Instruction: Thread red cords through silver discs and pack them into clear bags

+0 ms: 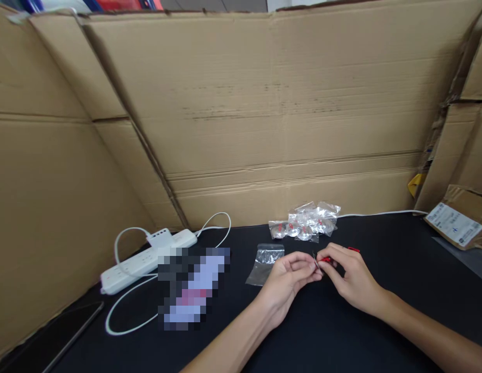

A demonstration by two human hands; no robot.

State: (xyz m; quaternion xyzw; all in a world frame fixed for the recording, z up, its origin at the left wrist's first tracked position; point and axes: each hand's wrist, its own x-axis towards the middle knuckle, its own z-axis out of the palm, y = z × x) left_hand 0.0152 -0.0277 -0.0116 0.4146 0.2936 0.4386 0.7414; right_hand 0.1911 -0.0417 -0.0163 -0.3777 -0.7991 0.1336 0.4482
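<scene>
My left hand [293, 274] pinches a thin, shiny metal disc [317, 262], seen nearly edge-on. Close against the disc, my right hand [348, 274] has its thumb and fingers closed on a small red piece [325, 259]; its exact kind is hard to make out. Another bit of red [353, 249] shows just behind the right knuckles. Beside my left hand a flat transparent plastic bag [264, 263] lies on the black table. Farther back sits a pile of transparent bags [313, 220] holding round silvery discs with red marks.
At the left are a white power strip [147, 261] with a white cable, a blurred-out phone-like device [198, 290] and a dark flat tablet-like device [66, 336]. Cardboard walls [264, 114] enclose the table. A labelled cardboard package [458, 220] lies at the right.
</scene>
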